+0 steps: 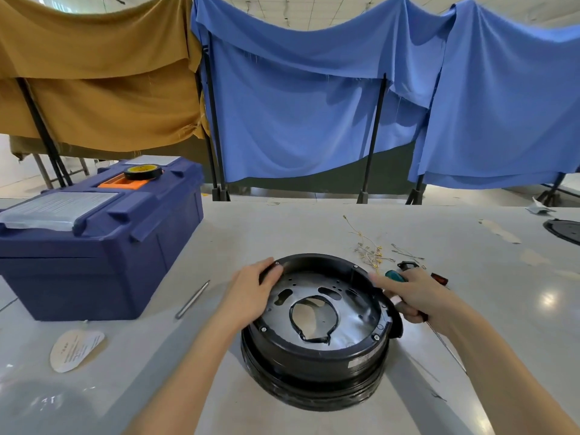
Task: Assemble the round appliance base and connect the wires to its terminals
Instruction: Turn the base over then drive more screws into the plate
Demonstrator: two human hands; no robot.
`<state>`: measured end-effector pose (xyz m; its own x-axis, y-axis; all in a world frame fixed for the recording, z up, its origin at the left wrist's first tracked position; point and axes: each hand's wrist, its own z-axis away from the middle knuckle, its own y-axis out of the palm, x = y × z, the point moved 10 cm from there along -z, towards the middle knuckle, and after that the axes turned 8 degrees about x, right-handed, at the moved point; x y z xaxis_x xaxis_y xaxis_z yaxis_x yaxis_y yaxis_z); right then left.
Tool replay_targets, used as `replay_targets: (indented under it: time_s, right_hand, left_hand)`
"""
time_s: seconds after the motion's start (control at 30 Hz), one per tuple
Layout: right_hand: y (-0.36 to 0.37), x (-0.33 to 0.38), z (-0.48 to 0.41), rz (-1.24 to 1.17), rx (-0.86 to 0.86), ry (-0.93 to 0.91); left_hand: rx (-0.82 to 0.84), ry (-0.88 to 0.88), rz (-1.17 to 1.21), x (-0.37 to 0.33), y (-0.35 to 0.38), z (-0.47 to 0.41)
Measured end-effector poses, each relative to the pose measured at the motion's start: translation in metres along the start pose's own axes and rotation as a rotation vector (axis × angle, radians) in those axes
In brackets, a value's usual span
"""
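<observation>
The round black appliance base (317,359) sits on the table in front of me, open side up, with a shiny metal plate (351,324) and a large central hole inside. My left hand (251,293) grips its left rim. My right hand (414,293) rests at the right rim with its forefinger stretched onto the rim, and it holds a screwdriver whose teal handle (394,275) pokes out above and whose thin shaft (445,346) runs down to the right. A bundle of thin yellowish wires (368,251) with small terminals lies on the table behind the base.
A blue toolbox (103,240) stands at the left with a tape roll (143,172) on top. A metal rod (192,299) lies between the toolbox and the base. A paper label (75,349) lies front left. A second screwdriver's red handle (439,279) and a black disc (563,231) are at the right.
</observation>
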<state>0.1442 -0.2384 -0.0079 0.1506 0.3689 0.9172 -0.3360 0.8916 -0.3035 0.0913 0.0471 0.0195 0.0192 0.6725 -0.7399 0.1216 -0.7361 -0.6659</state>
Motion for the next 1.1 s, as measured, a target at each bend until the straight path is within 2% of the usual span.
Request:
replay_targets:
  time_s: [0.27, 0.33, 0.4, 0.47, 0.57, 0.7, 0.87, 0.93, 1.1]
  right_hand:
    - [-0.101, 0.016, 0.040, -0.412, -0.687, -0.301]
    - [-0.113, 0.021, 0.059, -0.313, -0.849, -0.377]
    - [-0.114, 0.027, 0.073, -0.168, -0.926, -0.433]
    - [-0.107, 0.026, 0.073, -0.176, -0.866, -0.490]
    - [-0.085, 0.013, 0.059, -0.217, -0.681, -0.494]
    - [-0.048, 0.000, 0.049, -0.036, -0.508, -0.504]
    - [-0.023, -0.024, 0.030, 0.374, -0.387, -0.250]
    - [-0.015, -0.025, 0.027, 0.487, -0.361, -0.216]
    - [-0.013, -0.019, 0.030, 0.511, -0.411, -0.243]
  left_hand:
    - [-0.056, -0.003, -0.168, 0.009, -0.001, 0.006]
    - [-0.077, -0.032, -0.181, 0.011, -0.002, 0.011]
    - [-0.089, -0.060, -0.186, 0.012, -0.003, 0.015]
    - [-0.104, -0.083, -0.195, 0.012, -0.003, 0.019]
    - [-0.116, -0.104, -0.245, 0.009, -0.003, 0.024]
    - [-0.109, -0.108, -0.267, 0.004, -0.003, 0.029]
    - [-0.106, -0.121, -0.293, 0.002, -0.004, 0.031]
    - [-0.103, -0.123, -0.301, 0.001, -0.004, 0.031]
    - [-0.114, -0.131, -0.336, -0.005, -0.007, 0.027]
